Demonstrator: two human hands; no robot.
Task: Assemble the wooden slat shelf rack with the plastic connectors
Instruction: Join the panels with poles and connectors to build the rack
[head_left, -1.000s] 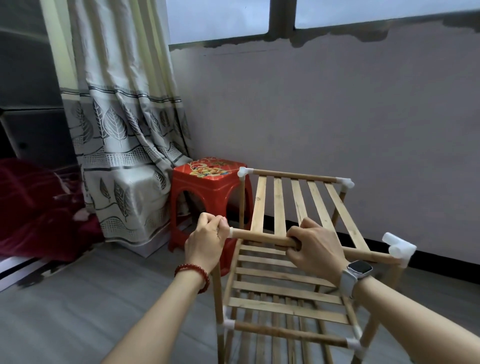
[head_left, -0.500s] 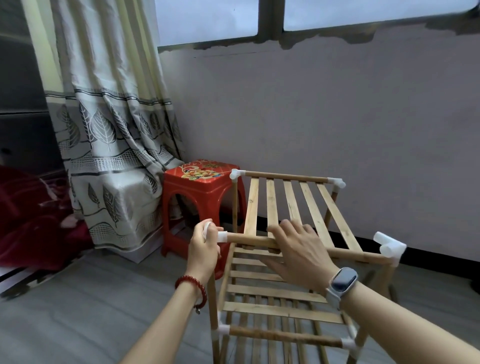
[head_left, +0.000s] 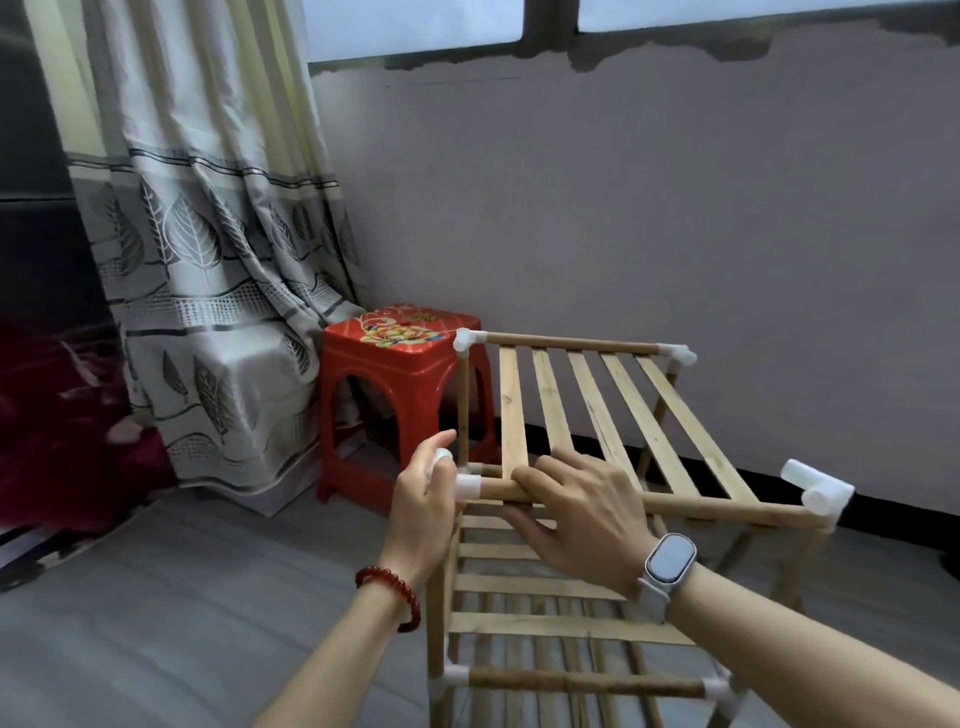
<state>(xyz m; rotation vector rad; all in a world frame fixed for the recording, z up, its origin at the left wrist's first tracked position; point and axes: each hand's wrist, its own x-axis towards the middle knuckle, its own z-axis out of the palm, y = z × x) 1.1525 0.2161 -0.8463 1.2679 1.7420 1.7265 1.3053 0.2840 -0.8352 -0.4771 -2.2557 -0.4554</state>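
Left hand (head_left: 423, 512) grips the white connector (head_left: 464, 483) on the front rail (head_left: 649, 501); right hand (head_left: 582, 512) rests flat, fingers straight, on that rail.

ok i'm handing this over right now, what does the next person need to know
Left hand grips the white connector at the front-left end of the top front rail.
Right hand lies on that rail, fingers straight.
Rack stands by the wall beside the red stool.
Done: lower shelf in, top slats in place, three other top corners fitted with connectors.
Left: judging by the grip, seat the front-left connector on its post; whether it is fully home cannot be told.
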